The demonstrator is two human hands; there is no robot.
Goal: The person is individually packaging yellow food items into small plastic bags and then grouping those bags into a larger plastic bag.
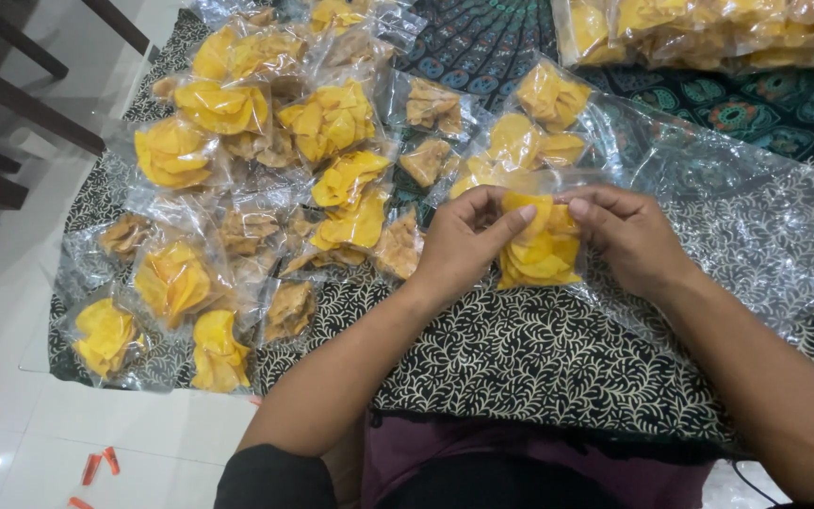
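Note:
Both my hands hold one small clear plastic bag of yellow chips (541, 250) over a patterned cloth (539, 358). My left hand (463, 243) pinches the bag's top left edge with thumb and forefinger. My right hand (628, 236) grips the top right edge. The bag hangs upright between them, its lower half full of chips. Several other filled bags (237, 170), some yellow, some brownish, lie spread on the cloth to the left of my hands.
A large empty clear plastic bag (737, 207) lies on the cloth at the right. More packed chip bags (708, 33) are stacked at the top right. White tiled floor (11, 283) and dark wooden furniture legs (21, 104) are at the left. Small orange scraps (98, 466) lie on the floor.

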